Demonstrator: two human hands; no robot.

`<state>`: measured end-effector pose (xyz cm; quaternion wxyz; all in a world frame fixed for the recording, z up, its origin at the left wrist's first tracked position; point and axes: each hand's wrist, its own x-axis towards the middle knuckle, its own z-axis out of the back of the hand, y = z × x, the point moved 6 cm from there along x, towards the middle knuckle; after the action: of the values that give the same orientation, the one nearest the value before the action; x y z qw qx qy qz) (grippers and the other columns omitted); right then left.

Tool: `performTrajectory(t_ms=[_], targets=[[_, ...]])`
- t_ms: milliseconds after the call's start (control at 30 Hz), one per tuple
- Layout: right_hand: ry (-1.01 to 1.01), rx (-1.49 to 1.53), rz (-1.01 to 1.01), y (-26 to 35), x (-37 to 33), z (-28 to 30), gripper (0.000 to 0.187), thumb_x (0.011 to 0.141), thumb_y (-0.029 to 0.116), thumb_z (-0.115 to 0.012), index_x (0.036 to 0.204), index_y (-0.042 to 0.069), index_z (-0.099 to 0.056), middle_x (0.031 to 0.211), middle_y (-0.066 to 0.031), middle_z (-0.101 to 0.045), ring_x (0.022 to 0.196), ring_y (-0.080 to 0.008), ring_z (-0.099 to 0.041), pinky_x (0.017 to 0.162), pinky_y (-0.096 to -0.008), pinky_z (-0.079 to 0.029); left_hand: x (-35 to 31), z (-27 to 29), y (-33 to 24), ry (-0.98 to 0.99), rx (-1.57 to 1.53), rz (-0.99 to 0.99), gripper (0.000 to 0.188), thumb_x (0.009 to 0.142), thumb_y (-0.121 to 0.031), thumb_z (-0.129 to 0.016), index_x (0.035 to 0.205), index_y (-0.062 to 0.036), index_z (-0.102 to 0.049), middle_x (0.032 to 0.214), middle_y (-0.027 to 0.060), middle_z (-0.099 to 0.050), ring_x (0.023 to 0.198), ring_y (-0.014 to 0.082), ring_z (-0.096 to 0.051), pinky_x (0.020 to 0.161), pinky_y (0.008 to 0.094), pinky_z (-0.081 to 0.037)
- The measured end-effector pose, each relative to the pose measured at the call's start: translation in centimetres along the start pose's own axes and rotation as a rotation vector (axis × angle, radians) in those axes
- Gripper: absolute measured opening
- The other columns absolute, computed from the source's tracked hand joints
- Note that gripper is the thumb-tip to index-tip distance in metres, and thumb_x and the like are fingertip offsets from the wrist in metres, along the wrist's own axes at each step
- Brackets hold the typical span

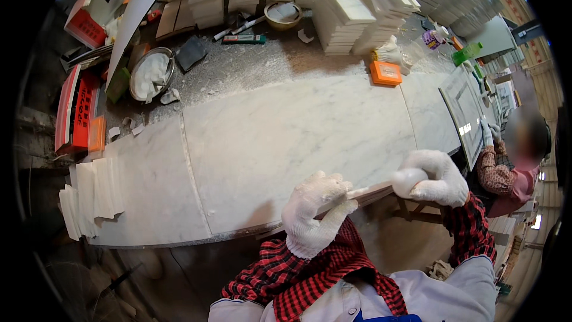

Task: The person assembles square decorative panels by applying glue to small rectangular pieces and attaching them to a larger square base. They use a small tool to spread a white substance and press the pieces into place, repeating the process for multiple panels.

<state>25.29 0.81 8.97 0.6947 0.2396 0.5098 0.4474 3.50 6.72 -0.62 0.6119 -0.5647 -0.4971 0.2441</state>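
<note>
My left hand (316, 214), in a white knitted glove, is closed around a thin slab (374, 191) seen almost edge-on at the worktable's near edge. The slab has a pale top edge and a brownish side; part of it lies behind the glove. My right hand (444, 177), gloved the same way, curls its fingers and thumb around a smooth, round white object (409, 182). This object is by the slab's right end; whether they touch I cannot tell, and its kind does not show.
Pale marble slabs (286, 143) top the worktable. Thin white strips (98, 191) lie at left, near a metal bowl of white material (154, 74). Tile stacks (342, 18) line the back. An orange box (386, 73) stands right of centre. A co-worker (506, 173) handles a framed panel (463, 116) at right.
</note>
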Motion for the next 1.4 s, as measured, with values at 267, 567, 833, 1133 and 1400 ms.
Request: performTrajectory(t_ms=[267, 567, 833, 1133, 1400], targets=[[-0.01, -0.113, -0.002, 1.5, -0.6, -1.8, 0.043, 0.08, 0.038, -0.075, 0.1, 0.0, -0.07, 0.084, -0.0142, -0.068, 0.076, -0.027, -0.064, 0.072, -0.035, -0.049, -0.5, 0.2, 0.1, -0.091, 0.087, 0.039, 0.056, 0.066, 0.003, -0.084, 0.117, -0.0028, -0.06, 0.107, 0.0128, -0.069, 0.097, 0.0238, -0.067, 0.083, 0.0348, -0.055], [-0.001, -0.19, 0.092, 2.1, 0.0, -1.9, 0.039, 0.081, 0.035, -0.074, 0.096, -0.001, -0.071, 0.08, -0.0138, -0.067, 0.075, -0.0229, -0.064, 0.071, -0.033, -0.049, -0.6, 0.3, 0.3, -0.118, 0.086, 0.095, 0.062, 0.064, 0.002, -0.084, 0.121, -0.0019, -0.06, 0.116, 0.0148, -0.068, 0.106, 0.0291, -0.065, 0.093, 0.0372, -0.051], [0.003, -0.179, 0.082, 2.3, 0.2, -2.0, 0.04, 0.08, 0.034, -0.074, 0.096, -0.002, -0.07, 0.081, -0.0138, -0.068, 0.075, -0.0216, -0.064, 0.072, -0.0317, -0.05, -0.5, 0.3, 0.5, -0.053, 0.149, 0.03, 0.061, 0.072, 0.01, -0.073, 0.129, -0.001, -0.052, 0.123, 0.0151, -0.065, 0.102, 0.0178, -0.066, 0.083, 0.0317, -0.058], [0.002, -0.197, 0.072, 2.5, 0.5, -2.1, 0.04, 0.08, 0.034, -0.074, 0.095, -0.003, -0.069, 0.081, -0.0153, -0.068, 0.075, -0.0223, -0.065, 0.072, -0.0324, -0.05, -0.2, 0.4, -0.1, -0.082, 0.207, -0.034, 0.062, 0.071, 0.005, -0.078, 0.128, -0.0015, -0.054, 0.12, 0.017, -0.067, 0.109, 0.0225, -0.065, 0.095, 0.035, -0.052], [-0.001, -0.236, 0.089, 2.4, 0.7, -2.1, 0.041, 0.08, 0.035, -0.073, 0.095, -0.003, -0.069, 0.08, -0.0161, -0.067, 0.075, -0.0229, -0.065, 0.071, -0.0326, -0.05, -0.6, 0.4, 0.4, -0.09, 0.181, 0.021, 0.062, 0.07, 0.002, -0.081, 0.127, -0.0017, -0.055, 0.119, 0.0149, -0.068, 0.108, 0.0225, -0.065, 0.096, 0.0363, -0.051]])
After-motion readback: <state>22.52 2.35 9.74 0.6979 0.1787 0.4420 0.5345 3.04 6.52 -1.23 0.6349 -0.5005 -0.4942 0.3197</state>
